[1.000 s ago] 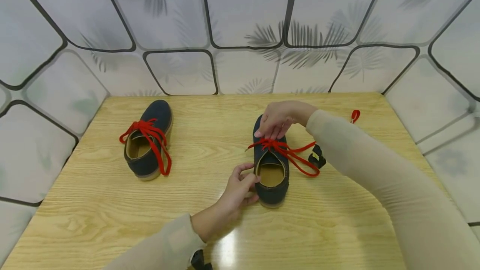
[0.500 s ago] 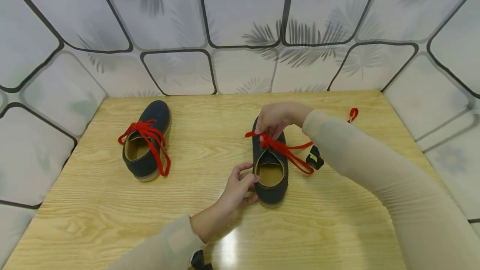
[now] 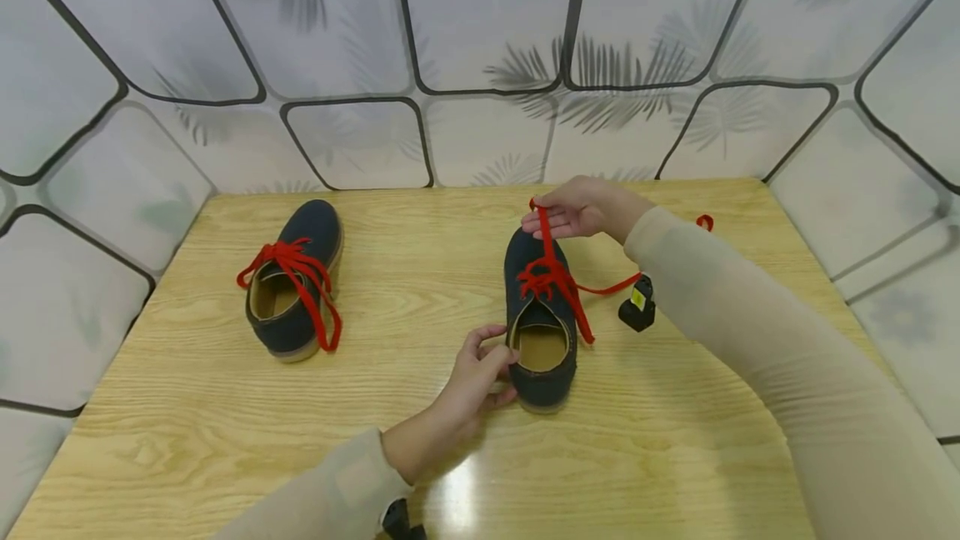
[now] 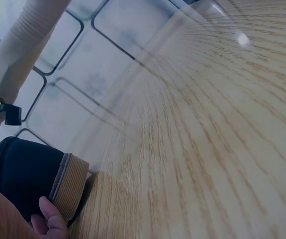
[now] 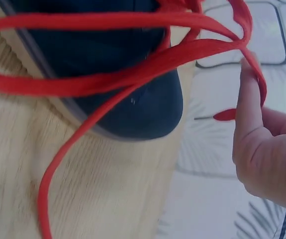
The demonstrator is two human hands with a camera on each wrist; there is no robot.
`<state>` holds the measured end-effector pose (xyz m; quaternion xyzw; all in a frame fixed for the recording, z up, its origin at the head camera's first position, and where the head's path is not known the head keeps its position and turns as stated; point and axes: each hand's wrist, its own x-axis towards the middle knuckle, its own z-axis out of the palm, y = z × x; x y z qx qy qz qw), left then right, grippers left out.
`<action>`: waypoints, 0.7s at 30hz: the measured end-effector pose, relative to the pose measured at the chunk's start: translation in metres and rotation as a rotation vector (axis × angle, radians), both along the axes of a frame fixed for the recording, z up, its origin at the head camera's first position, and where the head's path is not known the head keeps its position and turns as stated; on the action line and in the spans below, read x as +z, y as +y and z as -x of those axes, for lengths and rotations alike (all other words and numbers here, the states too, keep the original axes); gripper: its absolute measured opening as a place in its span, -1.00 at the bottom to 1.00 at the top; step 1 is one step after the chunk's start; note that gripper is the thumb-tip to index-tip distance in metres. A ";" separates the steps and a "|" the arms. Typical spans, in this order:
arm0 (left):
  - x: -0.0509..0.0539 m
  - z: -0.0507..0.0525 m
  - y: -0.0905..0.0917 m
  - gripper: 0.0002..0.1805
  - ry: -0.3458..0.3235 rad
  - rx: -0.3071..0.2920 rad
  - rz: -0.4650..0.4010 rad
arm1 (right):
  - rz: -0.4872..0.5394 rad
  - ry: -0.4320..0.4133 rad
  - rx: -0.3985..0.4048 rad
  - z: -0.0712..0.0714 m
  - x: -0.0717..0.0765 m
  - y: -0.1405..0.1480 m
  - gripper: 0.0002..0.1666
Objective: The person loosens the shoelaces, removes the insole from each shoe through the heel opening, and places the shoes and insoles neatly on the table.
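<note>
A dark blue shoe (image 3: 543, 394) with a red shoelace (image 3: 547, 232) lies right of the middle of the table, toe away from me. My left hand (image 3: 476, 373) grips its left side near the heel, thumb at the rim of the opening. In the left wrist view, fingertips (image 4: 53, 216) touch the heel's tan sole. Above the toe, my right hand (image 3: 581, 208) pinches one lace end, pulled up taut from the knot. The right wrist view shows lace loops (image 5: 108, 79) crossing in front of the shoe and the lace running over a finger.
A second blue shoe (image 3: 281, 332) with a tied red lace (image 3: 288, 257) sits on the left of the wooden table (image 3: 225, 432). Beyond my right sleeve a small red loop (image 3: 705, 222) shows. Patterned fabric walls (image 3: 487, 144) enclose the table's back and sides.
My right hand has moved from the knot up and away past the toe, drawing out a lace end. The loop right of the shoe has shrunk. My left hand stays put.
</note>
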<state>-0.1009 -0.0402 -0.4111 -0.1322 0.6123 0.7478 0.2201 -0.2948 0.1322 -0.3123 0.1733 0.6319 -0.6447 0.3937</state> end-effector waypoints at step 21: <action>-0.003 -0.007 0.006 -0.43 0.011 0.018 0.002 | 0.331 -0.253 -0.658 0.018 0.010 0.106 -0.68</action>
